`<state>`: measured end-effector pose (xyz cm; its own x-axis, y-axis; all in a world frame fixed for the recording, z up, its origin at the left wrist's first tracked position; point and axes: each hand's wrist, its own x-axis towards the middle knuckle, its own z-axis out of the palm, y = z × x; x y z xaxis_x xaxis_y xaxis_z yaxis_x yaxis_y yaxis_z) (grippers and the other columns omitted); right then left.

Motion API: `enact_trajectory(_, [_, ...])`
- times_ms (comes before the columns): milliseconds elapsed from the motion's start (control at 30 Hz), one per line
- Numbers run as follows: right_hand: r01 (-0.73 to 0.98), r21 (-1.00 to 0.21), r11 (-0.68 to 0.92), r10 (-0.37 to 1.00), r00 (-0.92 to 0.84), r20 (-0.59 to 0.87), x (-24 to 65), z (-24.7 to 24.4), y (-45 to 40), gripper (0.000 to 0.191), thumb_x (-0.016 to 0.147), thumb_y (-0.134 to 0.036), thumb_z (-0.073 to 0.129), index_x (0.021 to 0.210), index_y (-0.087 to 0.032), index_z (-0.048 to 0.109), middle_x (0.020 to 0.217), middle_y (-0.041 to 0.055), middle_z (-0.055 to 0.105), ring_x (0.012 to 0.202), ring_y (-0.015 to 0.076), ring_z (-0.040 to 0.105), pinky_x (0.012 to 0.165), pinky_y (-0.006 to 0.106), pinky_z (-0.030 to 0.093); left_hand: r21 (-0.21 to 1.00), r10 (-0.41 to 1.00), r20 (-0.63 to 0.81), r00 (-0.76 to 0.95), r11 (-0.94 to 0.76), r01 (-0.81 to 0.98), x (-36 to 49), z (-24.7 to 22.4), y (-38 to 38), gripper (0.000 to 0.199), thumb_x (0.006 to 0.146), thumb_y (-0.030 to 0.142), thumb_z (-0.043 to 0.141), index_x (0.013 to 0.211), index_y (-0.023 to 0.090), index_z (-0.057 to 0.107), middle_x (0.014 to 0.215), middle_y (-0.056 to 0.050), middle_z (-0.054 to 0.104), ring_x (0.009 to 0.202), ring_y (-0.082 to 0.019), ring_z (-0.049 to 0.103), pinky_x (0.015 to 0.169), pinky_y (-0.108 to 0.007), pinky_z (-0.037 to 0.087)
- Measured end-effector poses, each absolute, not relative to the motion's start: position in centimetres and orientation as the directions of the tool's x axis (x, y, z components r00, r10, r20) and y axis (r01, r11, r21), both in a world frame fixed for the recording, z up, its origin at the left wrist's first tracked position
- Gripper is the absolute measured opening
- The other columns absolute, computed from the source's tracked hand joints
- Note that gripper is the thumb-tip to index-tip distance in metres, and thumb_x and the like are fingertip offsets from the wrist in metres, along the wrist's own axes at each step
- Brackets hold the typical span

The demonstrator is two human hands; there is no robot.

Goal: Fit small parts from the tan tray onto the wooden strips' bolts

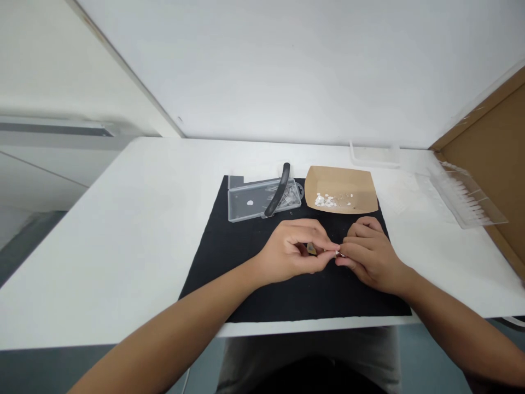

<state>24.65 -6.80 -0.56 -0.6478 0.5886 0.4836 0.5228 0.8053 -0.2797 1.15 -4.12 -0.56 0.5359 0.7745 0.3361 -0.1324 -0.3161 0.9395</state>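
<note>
Above the black mat (pixel 262 295), my left hand (pixel 297 247) pinches a tiny white piece (pixel 337 253) between thumb and index finger. My right hand (pixel 369 254) meets it from the right, its fingers closed on a small shiny item beside the white piece; its exact shape is too small to tell. The fingertips of both hands nearly touch. A small tan piece (pixel 311 249) shows just behind the left fingers. Beyond the hands stands a brown paper tray (pixel 340 180) with several small white pieces in its front part.
A clear plastic case (pixel 238 205) with thin clear pieces lies at the mat's back left, a black curved bar (pixel 279 189) across it. A clear rack (pixel 467 200) stands at the right by a cardboard panel (pixel 492 153). Another clear tray (pixel 375 156) is near the wall.
</note>
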Motion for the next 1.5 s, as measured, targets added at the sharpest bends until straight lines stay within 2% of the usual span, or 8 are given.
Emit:
enact_trajectory(100, [0.530,-0.224,0.818,0.563,-0.656,0.503,24.73,-0.47,-6.68,0.024,0.110,-0.026,0.056,0.087,-0.020,0.063,0.071,-0.0016,0.062,0.074,0.0170,0.048,0.087,0.037,0.037,0.932,0.758,0.354,0.548,-0.337,-0.136,1.15,-0.35,-4.18,0.010,0.083,0.012,0.081,0.092,0.014,0.084,0.086,-0.008,0.074,0.062,-0.009,0.068,0.043,-0.011,0.052])
enact_trajectory(267, [0.561,-0.111,0.821,0.532,-0.678,0.508,24.86,-0.37,-6.54,0.026,0.110,-0.027,0.056,0.085,-0.020,0.063,0.068,-0.0010,0.059,0.074,0.0176,0.046,0.087,0.038,0.037,0.981,0.768,0.187,0.613,-0.116,-0.155,1.16,-0.34,-4.47,0.014,0.082,0.012,0.079,0.095,0.011,0.082,0.091,-0.008,0.072,0.067,-0.013,0.073,0.044,-0.015,0.060])
enact_trajectory(433, [0.583,-0.041,0.811,0.516,-0.680,0.521,24.90,-0.38,-6.53,0.018,0.108,-0.023,0.059,0.090,-0.020,0.063,0.070,-0.0011,0.062,0.075,0.0175,0.046,0.088,0.039,0.037,0.986,0.770,0.084,0.632,0.029,-0.167,1.27,-0.67,-4.48,0.015,0.080,0.013,0.080,0.095,0.011,0.079,0.093,-0.006,0.070,0.063,-0.011,0.071,0.045,-0.018,0.064])
enact_trajectory(533, [0.556,-0.078,0.827,0.511,-0.688,0.514,24.94,-0.50,-6.48,0.022,0.110,-0.027,0.058,0.089,-0.020,0.063,0.071,-0.0012,0.062,0.074,0.0171,0.047,0.089,0.038,0.038,0.987,0.772,0.054,0.634,0.057,-0.153,1.37,-0.54,-4.58,0.014,0.079,0.014,0.081,0.092,0.011,0.078,0.090,-0.004,0.068,0.061,-0.009,0.070,0.044,-0.015,0.063])
enact_trajectory(700, [0.438,-0.243,0.866,0.498,-0.702,0.509,24.94,-0.91,-6.46,0.042,0.114,-0.046,0.044,0.086,-0.021,0.060,0.072,-0.0012,0.062,0.074,0.0161,0.050,0.087,0.036,0.039,0.983,0.770,0.050,0.635,0.074,-0.167,1.41,-0.28,-4.78,0.014,0.076,0.015,0.083,0.089,0.012,0.080,0.090,-0.004,0.067,0.066,-0.011,0.071,0.045,-0.017,0.064])
enact_trajectory(1100, [0.359,-0.427,0.830,0.534,-0.731,0.424,25.32,-0.63,-6.08,0.035,0.114,-0.034,0.038,0.090,-0.021,0.059,0.075,-0.0005,0.058,0.075,0.0180,0.050,0.088,0.039,0.038,0.991,0.794,0.080,0.602,0.002,-0.134,1.46,-0.07,-4.98,0.015,0.079,0.019,0.084,0.093,0.013,0.084,0.088,-0.005,0.072,0.056,-0.008,0.069,0.042,-0.014,0.058])
enact_trajectory(1267, [0.409,-0.388,0.826,0.557,-0.695,0.454,25.42,-0.82,-5.94,0.029,0.114,-0.032,0.044,0.094,-0.021,0.062,0.075,-0.0002,0.059,0.075,0.0177,0.049,0.085,0.038,0.037,0.993,0.821,0.090,0.563,-0.028,-0.117,1.46,-0.51,-4.64,0.017,0.082,0.021,0.084,0.095,0.010,0.082,0.084,-0.008,0.075,0.058,-0.011,0.072,0.050,-0.017,0.057])
enact_trajectory(1500, [0.485,-0.293,0.824,0.567,-0.699,0.435,25.58,-0.88,-5.99,0.026,0.112,-0.029,0.048,0.094,-0.021,0.065,0.074,0.0001,0.061,0.076,0.0180,0.050,0.087,0.037,0.037,0.991,0.814,0.086,0.574,-0.010,-0.134,1.42,-0.84,-4.10,0.027,0.083,0.035,0.088,0.091,0.011,0.079,0.092,-0.009,0.076,0.054,-0.011,0.073,0.046,-0.017,0.056])
